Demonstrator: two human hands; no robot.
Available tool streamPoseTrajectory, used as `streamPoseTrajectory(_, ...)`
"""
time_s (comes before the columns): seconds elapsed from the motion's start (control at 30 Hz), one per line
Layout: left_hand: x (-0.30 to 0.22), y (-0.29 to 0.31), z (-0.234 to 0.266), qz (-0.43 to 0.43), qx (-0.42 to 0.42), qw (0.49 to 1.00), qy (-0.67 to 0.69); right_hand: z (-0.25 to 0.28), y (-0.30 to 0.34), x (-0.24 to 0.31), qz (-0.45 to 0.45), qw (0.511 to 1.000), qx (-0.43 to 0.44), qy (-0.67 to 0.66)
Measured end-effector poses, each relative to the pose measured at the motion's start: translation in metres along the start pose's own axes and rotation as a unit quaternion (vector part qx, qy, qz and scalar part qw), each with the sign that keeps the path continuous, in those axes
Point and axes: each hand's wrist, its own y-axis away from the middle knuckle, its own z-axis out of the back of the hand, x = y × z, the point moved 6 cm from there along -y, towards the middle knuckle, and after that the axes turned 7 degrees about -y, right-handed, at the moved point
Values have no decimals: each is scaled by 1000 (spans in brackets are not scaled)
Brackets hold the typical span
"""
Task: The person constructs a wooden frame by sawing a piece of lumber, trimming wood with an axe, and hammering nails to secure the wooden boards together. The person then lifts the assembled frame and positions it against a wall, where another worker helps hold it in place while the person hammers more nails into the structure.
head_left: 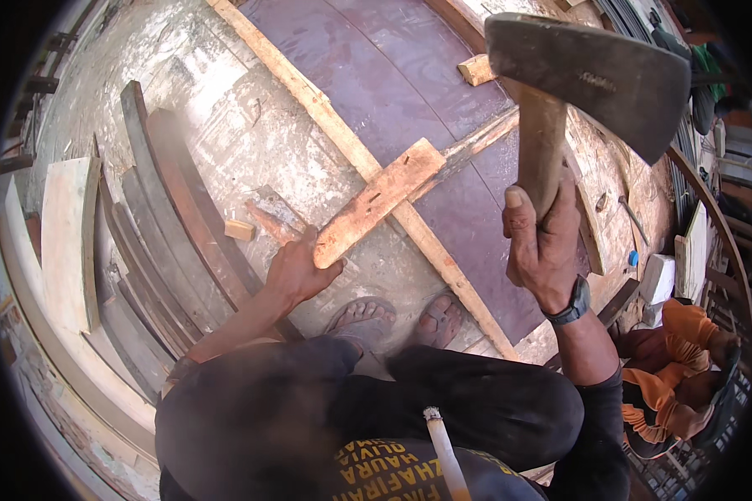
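Observation:
My right hand [545,242] is wrapped round the wooden handle of an axe [593,79], raised at the right with its broad dark blade up. In the middle lies a short wooden block [384,196] with a rounded near end. My left hand [299,271] grips that near end, fingers curled round its side. The block rests tilted across a long thin wooden strip [342,142], and its far end meets a narrow wooden bar [485,138]. Dark marks show on the block's upper face. The axe blade is apart from the block.
Curved planks [188,192] are stacked at the left beside a pale board [68,242]. A purplish-brown panel [376,67] lies beyond the strip. A small wood offcut [240,230] sits near my left hand. Another person [668,380] in orange crouches at the right. A cigarette [447,459] juts up at the bottom.

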Motion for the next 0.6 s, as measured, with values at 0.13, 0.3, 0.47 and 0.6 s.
streamPoseTrajectory(0.13,4,3,-6,-27,-16,999,-9,-35,3,-56,-33,968,193,154)
streamPoseTrajectory(0.3,1,3,1,6,22,1000,-5,0,3,8,-41,997,59,-36)
streamPoseTrajectory(0.47,0,-6,-2,-22,-15,1000,-3,-14,4,-19,-31,996,50,61)
streamPoseTrajectory(0.6,-1,-8,12,-34,-28,999,-16,-17,11,-13,-81,990,105,56)
